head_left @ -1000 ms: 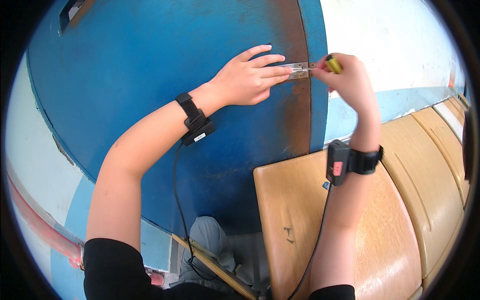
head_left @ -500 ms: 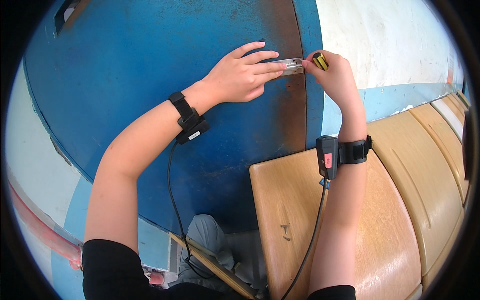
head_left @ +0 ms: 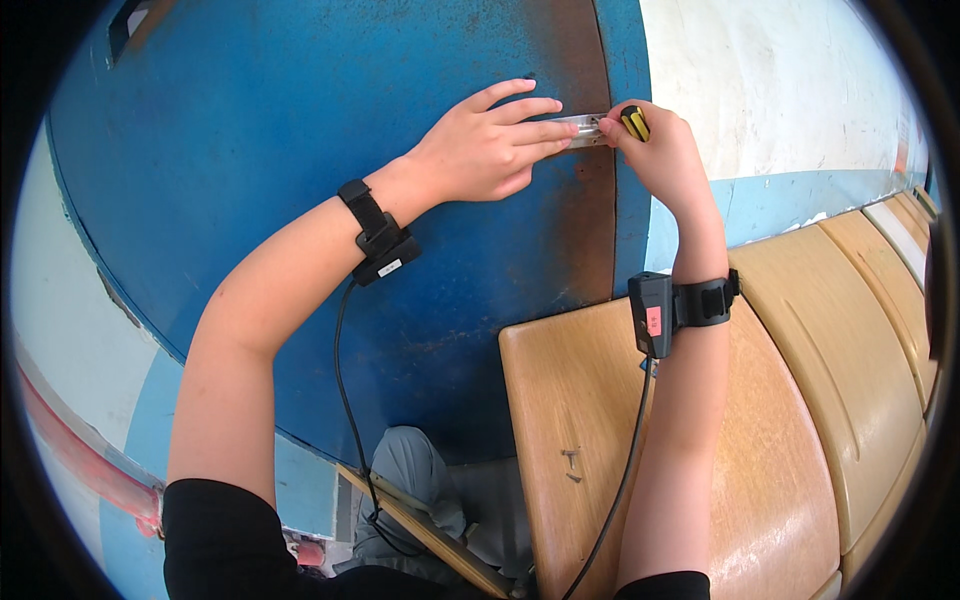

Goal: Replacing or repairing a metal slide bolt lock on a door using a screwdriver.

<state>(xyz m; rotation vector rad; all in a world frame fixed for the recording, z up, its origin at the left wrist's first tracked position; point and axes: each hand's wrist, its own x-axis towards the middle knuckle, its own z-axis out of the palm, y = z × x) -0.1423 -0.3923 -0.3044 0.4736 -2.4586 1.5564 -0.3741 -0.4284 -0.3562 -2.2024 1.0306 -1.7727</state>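
Note:
A small silver metal plate (head_left: 580,128) lies against the blue metal door (head_left: 250,150), close to its rusty right edge. My left hand (head_left: 485,150) presses flat on the door, its fingertips resting on the plate. My right hand (head_left: 660,150) grips a screwdriver with a yellow and black handle (head_left: 634,122), held at the plate's right end. The tool's tip is hidden between my fingers. Both wrists wear black bands with cables.
A row of tan wooden seats (head_left: 800,400) runs under my right forearm to the right. Behind the door edge is a white and pale blue wall (head_left: 780,90). A wooden strip (head_left: 420,525) and my grey-clad knee (head_left: 405,470) show below.
The view has tilted, so both hands sit slightly higher in the picture. The hands keep the same hold on the plate and the screwdriver.

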